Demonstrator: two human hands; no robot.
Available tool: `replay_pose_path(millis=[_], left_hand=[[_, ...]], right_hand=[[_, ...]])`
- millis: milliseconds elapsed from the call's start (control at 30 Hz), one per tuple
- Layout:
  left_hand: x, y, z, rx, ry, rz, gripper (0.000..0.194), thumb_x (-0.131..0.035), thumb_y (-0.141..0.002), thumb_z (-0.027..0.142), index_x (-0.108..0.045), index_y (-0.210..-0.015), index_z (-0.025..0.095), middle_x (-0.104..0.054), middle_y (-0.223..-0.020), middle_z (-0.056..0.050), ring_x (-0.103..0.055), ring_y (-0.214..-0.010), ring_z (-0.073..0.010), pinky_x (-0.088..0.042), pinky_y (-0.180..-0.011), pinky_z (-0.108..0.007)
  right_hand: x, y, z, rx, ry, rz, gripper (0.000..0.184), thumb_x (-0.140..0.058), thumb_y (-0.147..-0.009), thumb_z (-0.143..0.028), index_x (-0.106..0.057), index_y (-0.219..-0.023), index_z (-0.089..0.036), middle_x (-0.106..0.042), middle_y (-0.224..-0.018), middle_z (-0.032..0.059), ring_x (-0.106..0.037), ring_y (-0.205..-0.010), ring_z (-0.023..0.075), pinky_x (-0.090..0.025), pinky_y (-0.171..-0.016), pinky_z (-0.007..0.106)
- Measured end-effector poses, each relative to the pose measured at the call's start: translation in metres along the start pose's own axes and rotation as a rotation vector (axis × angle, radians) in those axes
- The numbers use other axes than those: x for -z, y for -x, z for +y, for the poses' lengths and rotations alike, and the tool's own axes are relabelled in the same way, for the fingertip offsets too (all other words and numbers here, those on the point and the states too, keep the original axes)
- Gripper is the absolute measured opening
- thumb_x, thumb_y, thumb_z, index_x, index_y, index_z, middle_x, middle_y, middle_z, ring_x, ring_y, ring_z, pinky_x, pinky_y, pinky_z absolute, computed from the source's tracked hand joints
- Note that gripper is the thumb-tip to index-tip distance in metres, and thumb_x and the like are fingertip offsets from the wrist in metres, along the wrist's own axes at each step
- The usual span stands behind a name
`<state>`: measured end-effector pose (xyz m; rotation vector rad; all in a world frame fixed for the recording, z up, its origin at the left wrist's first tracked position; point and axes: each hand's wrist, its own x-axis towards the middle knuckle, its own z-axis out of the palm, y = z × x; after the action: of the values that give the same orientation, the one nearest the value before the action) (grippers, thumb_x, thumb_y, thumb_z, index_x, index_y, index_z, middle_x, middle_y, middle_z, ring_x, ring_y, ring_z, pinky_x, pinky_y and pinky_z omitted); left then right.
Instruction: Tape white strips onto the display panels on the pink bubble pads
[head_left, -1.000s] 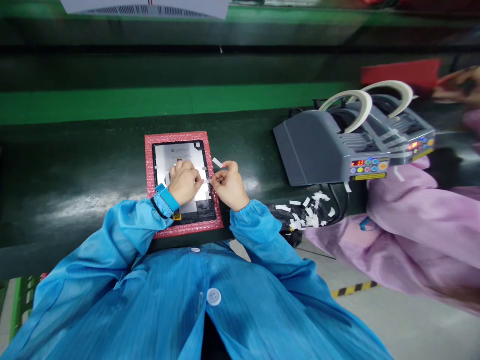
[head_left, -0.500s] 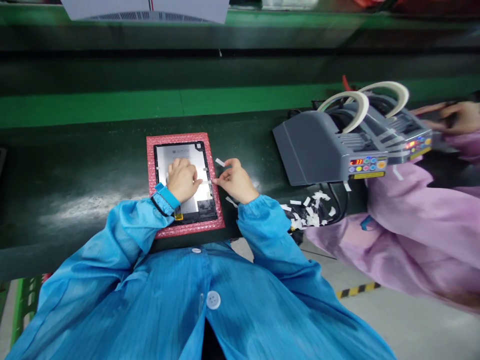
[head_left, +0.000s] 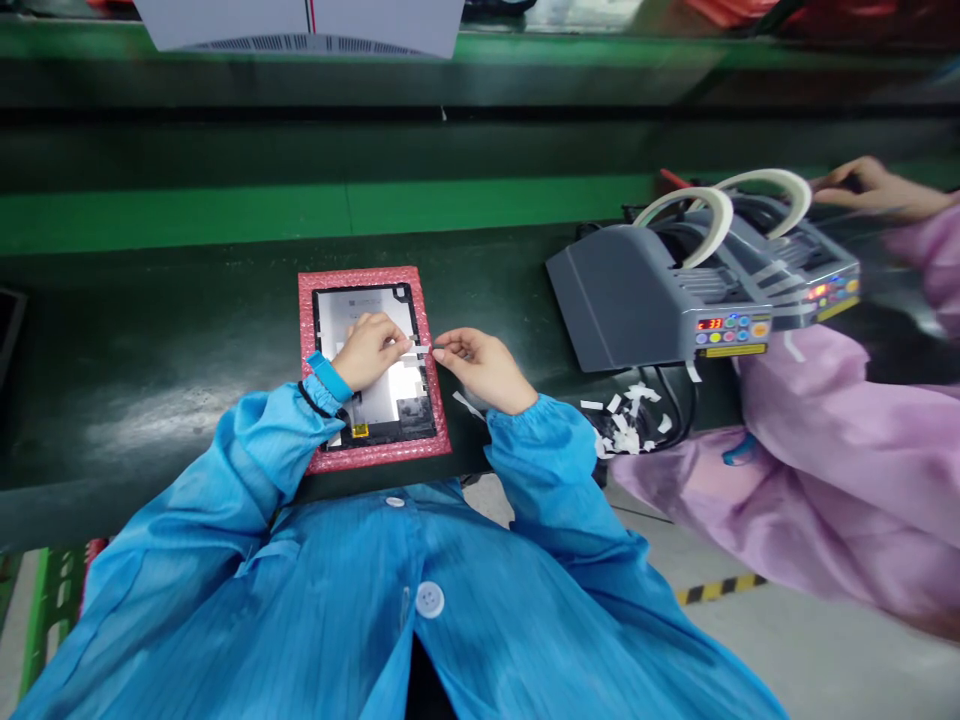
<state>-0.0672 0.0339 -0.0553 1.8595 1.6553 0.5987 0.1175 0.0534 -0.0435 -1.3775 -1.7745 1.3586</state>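
Note:
A tablet-like panel (head_left: 390,395) with a silvery back lies on a pink bubble-wrap mat (head_left: 367,456) on the dark green bench. My left hand (head_left: 370,349) rests on the panel, fingers curled, pressing a white tape strip (head_left: 418,349) near the panel's right edge. My right hand (head_left: 480,366) sits just right of the mat, thumb and fingers pinched on the strip's other end. A blue wrist strap (head_left: 326,375) circles my left wrist.
A grey tape dispenser machine (head_left: 675,285) with two tape rolls stands to the right, above a pile of white tape scraps (head_left: 626,420). A co-worker in a pink gown (head_left: 840,460) reaches a hand (head_left: 862,185) behind the machine. A green conveyor strip (head_left: 300,205) runs along the back.
Both my hands have shifted slightly up and right along the panel's right edge, still on the tape. The co-worker's hand has moved up behind the machine.

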Motion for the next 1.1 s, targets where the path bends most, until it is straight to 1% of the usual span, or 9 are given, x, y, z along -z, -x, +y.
replay_pose_path(millis=[100,200,367,467,567,833,933,1033,1100], left_hand=[[-0.002,-0.001,-0.003,0.006,0.019,-0.004,0.018,-0.056,-0.083,0.028,-0.061,-0.071,0.016,-0.054,-0.073,-0.001,-0.049,-0.079,-0.0171,-0.037,-0.080,-0.033],[-0.002,-0.001,0.000,0.035,0.005,-0.030,0.019,-0.055,-0.084,0.028,-0.062,-0.072,0.016,-0.055,-0.074,-0.002,-0.050,-0.080,-0.0173,-0.037,-0.081,-0.033],[-0.004,0.000,0.011,0.136,-0.158,-0.028,0.018,-0.054,-0.085,0.028,-0.064,-0.077,0.015,-0.059,-0.086,-0.007,-0.050,-0.097,-0.0247,-0.036,-0.084,-0.039],[-0.006,0.002,0.015,0.141,-0.258,-0.020,0.020,-0.052,-0.086,0.028,-0.065,-0.078,0.015,-0.060,-0.093,-0.010,-0.048,-0.103,-0.0280,-0.035,-0.085,-0.042],[-0.007,0.003,0.017,0.135,-0.303,-0.035,0.021,-0.050,-0.087,0.027,-0.065,-0.078,0.015,-0.060,-0.095,-0.010,-0.047,-0.104,-0.0286,-0.035,-0.087,-0.043],[-0.008,0.004,0.018,0.119,-0.340,-0.051,0.022,-0.049,-0.087,0.026,-0.066,-0.079,0.015,-0.060,-0.095,-0.011,-0.046,-0.106,-0.0284,-0.035,-0.088,-0.043],[-0.011,0.004,0.019,0.102,-0.369,-0.027,0.021,-0.050,-0.086,0.026,-0.065,-0.077,0.014,-0.060,-0.094,-0.011,-0.046,-0.106,-0.0293,-0.035,-0.088,-0.043],[-0.012,0.005,0.019,0.116,-0.373,0.012,0.017,-0.054,-0.083,0.026,-0.064,-0.076,0.014,-0.060,-0.093,-0.012,-0.047,-0.106,-0.0302,-0.036,-0.087,-0.043],[-0.011,0.005,0.019,0.138,-0.354,0.046,0.013,-0.057,-0.081,0.027,-0.063,-0.079,0.015,-0.059,-0.093,-0.011,-0.047,-0.106,-0.0301,-0.036,-0.087,-0.043]], right_hand=[[-0.003,-0.005,0.002,0.009,0.032,-0.002,0.010,-0.062,-0.072,-0.026,-0.057,-0.071,-0.017,-0.058,-0.062,-0.0021,-0.049,-0.056,0.0094,-0.041,-0.057,0.024],[-0.009,-0.009,0.004,0.021,0.116,-0.021,0.010,-0.057,-0.074,-0.022,-0.054,-0.066,-0.018,-0.054,-0.060,-0.0031,-0.047,-0.056,0.0096,-0.040,-0.058,0.024],[-0.020,-0.016,0.010,0.060,0.313,0.067,0.013,-0.054,-0.074,-0.015,-0.050,-0.062,-0.019,-0.048,-0.069,-0.0007,-0.048,-0.066,0.0126,-0.042,-0.070,0.028],[-0.024,-0.019,0.014,0.087,0.430,0.099,0.014,-0.055,-0.074,-0.013,-0.052,-0.062,-0.018,-0.047,-0.072,0.0013,-0.050,-0.075,0.0157,-0.042,-0.080,0.031],[-0.025,-0.021,0.016,0.100,0.494,0.100,0.013,-0.055,-0.075,-0.013,-0.055,-0.063,-0.018,-0.048,-0.074,0.0027,-0.051,-0.081,0.0177,-0.041,-0.083,0.032],[-0.027,-0.021,0.014,0.091,0.593,0.072,0.014,-0.053,-0.077,-0.013,-0.061,-0.066,-0.017,-0.052,-0.076,0.0047,-0.052,-0.085,0.0187,-0.042,-0.084,0.032],[-0.026,-0.021,0.009,0.031,0.638,0.068,0.013,-0.056,-0.077,-0.017,-0.064,-0.067,-0.017,-0.055,-0.080,0.0052,-0.053,-0.087,0.0188,-0.042,-0.082,0.032],[-0.021,-0.019,0.006,-0.060,0.665,0.097,0.010,-0.061,-0.075,-0.024,-0.066,-0.069,-0.019,-0.056,-0.081,0.0045,-0.054,-0.082,0.0187,-0.043,-0.075,0.032],[-0.018,-0.014,0.007,-0.067,0.655,0.154,0.008,-0.063,-0.074,-0.025,-0.068,-0.073,-0.018,-0.057,-0.080,0.0044,-0.053,-0.079,0.0182,-0.044,-0.074,0.032]])
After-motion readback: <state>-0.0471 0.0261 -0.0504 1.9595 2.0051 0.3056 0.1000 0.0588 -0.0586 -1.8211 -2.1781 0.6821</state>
